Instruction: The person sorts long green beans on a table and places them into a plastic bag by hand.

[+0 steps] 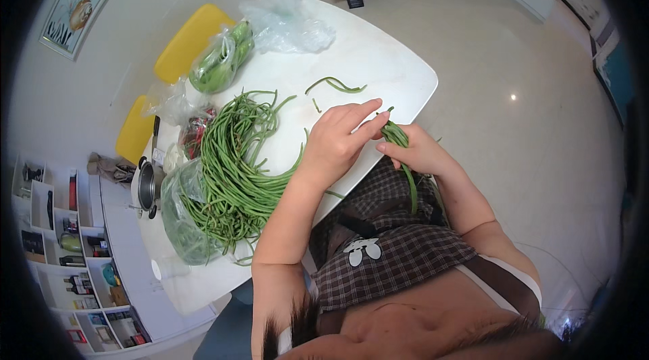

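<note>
A folded bundle of green yardlong beans is held in my right hand, just off the table's near edge. One strand hangs down from it over my checked apron. My left hand reaches across the tabletop, its index finger and thumb at the upper end of that bundle while the other fingers stay extended. Left of my left forearm lies a large curved heap of yardlong beans, partly on a clear plastic bag. Beyond my left hand are a loose bent bean and a short bean piece.
On the white table are a bag of green vegetables, a crumpled plastic bag, bagged red peppers, a metal pot and a cup. Yellow chairs stand along the far side. The table's corner juts over the floor.
</note>
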`<state>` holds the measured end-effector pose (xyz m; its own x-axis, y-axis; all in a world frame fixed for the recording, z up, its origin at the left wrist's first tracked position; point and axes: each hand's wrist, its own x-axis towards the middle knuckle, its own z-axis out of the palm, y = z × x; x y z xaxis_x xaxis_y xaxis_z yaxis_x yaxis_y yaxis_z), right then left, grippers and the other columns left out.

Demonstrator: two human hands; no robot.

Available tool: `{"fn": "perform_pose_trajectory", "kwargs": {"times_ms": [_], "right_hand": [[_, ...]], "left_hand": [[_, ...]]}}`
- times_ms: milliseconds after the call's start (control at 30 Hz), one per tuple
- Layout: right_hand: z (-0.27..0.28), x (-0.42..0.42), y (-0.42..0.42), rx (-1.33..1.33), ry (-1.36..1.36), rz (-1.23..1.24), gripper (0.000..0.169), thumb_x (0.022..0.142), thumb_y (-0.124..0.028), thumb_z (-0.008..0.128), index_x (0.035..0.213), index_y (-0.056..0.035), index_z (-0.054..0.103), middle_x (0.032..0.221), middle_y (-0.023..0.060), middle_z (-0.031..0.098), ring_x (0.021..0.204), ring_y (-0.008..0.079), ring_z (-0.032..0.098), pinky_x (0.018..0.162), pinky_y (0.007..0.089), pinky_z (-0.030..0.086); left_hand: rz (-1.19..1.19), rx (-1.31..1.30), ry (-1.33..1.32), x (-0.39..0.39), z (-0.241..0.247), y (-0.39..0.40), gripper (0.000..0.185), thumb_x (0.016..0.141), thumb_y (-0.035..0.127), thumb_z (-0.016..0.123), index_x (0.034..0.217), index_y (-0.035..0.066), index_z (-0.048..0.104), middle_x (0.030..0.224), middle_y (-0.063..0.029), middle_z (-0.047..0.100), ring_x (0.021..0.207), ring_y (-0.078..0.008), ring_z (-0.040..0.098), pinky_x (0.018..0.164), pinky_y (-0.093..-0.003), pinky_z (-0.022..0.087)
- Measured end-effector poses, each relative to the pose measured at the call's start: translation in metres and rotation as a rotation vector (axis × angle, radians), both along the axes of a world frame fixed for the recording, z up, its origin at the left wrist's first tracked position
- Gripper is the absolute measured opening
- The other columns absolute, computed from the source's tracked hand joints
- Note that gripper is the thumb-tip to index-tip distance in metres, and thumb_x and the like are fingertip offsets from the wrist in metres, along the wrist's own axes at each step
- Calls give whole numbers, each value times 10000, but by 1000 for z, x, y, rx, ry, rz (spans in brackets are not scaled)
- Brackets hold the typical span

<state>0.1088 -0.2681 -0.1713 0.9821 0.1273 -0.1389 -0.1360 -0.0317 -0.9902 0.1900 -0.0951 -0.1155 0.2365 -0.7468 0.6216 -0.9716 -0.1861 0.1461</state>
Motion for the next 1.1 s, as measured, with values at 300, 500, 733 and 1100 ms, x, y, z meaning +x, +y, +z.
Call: {"fn": "perform_pose_trajectory", "kwargs": {"times_ms": [300,500,733,1100], "right_hand": [[4,-4,2,61,40,-19,261,876,-165,625,1056,24,610,619,-10,530,520,70,494,489,222,398],[6,-2,2,68,-1,-81,238,878,-178,623,1003,24,611,580,-16,514,506,66,484,484,218,390],[-6,0,20,102,53,-116,198,896,-220,600,855,-29,573,582,-9,539,465,55,456,427,205,348],[-18,0,21,126,69,-130,205,903,-237,588,868,-38,551,618,10,562,434,48,426,419,193,344]], "left_hand": [[80,34,-5,12,-37,13,296,655,13,624,950,41,620,912,-85,624,834,-258,607,716,-356,489],[171,-16,3,8,-45,13,329,656,-30,604,977,40,619,873,-85,609,807,-264,595,717,-366,483],[252,-129,193,5,-59,1,213,690,-21,560,879,60,614,751,-84,489,764,-265,512,701,-360,412],[623,183,421,45,-69,12,338,820,119,614,1148,55,561,773,-172,635,746,-350,609,666,-437,479]]}}
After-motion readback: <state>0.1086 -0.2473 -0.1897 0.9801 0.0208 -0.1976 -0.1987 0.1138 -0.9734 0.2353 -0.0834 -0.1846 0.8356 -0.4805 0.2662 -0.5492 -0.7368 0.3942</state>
